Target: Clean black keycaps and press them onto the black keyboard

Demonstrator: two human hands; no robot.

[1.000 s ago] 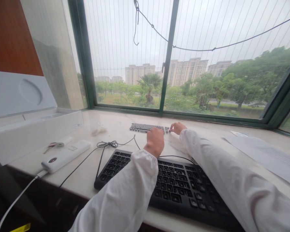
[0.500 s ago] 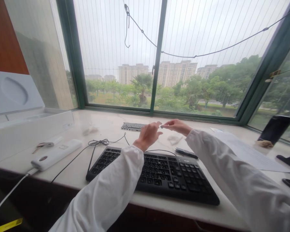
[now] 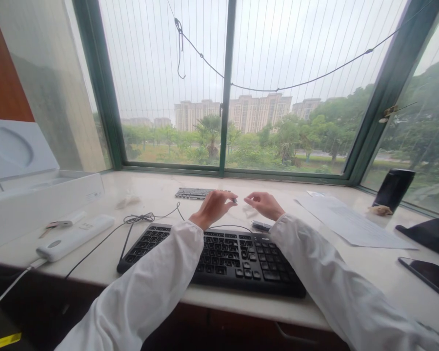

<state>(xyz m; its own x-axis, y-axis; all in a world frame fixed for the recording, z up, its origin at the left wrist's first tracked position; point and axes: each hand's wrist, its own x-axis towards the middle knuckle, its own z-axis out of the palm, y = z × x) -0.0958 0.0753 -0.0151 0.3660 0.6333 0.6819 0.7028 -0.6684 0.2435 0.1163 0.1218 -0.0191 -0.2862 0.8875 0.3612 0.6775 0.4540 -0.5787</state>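
My left hand (image 3: 214,207) is closed, pinching a small dark keycap (image 3: 234,200) between thumb and fingertips. Just to its right, my right hand (image 3: 265,204) is also closed, thumb and forefinger pressed together; whether anything is between them is too small to make out. Both hands are raised above the far edge of a black keyboard (image 3: 219,253), whose main block shows bare key sockets. Beyond my left hand lie loose keycaps (image 3: 192,193) in tight rows, partly covered by that hand. A crumpled white wipe (image 3: 249,210) lies behind my right hand.
A black pen (image 3: 260,225) lies behind the keyboard. Its cable (image 3: 142,217) is bundled on the left, near a white power bank (image 3: 75,238) and keys (image 3: 62,223). Paper (image 3: 351,222), a phone (image 3: 429,275) and an upright phone (image 3: 393,187) are right.
My hands have drawn apart. The keycap, earlier at my right fingertips, is now in my left hand. The view has turned slightly right.
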